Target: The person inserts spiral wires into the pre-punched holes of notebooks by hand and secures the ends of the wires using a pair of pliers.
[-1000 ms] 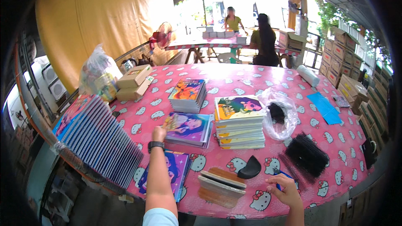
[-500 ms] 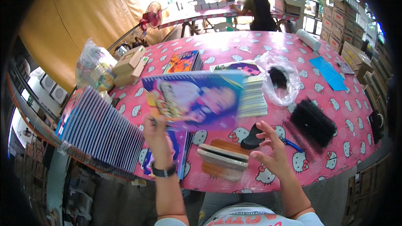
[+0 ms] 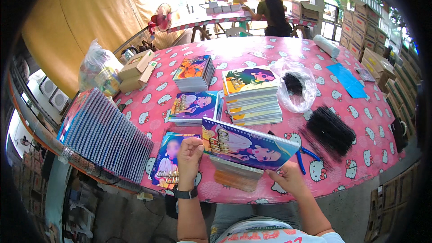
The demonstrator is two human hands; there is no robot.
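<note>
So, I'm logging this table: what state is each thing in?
Held book: closed, tilted, in right hand
Left hand: curled at book's left edge, grip unclear
Pliers: lying, handles apart
Clear bag: open, something black inside
Black coils: heaped loose
Blue sheet: lying flat
Plastic roll: rolled up
Fan: cannot tell if running

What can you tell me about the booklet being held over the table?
The booklet looks closed, with a glossy-looking cover in purple, blue and yellow, bearing lettering and an illustrated figure. Small holes line its long upper edge. It tilts above the pink table, its right end lower. The right hand pinches its lower right; the left hand is curled at its left edge, grip unclear.
</note>
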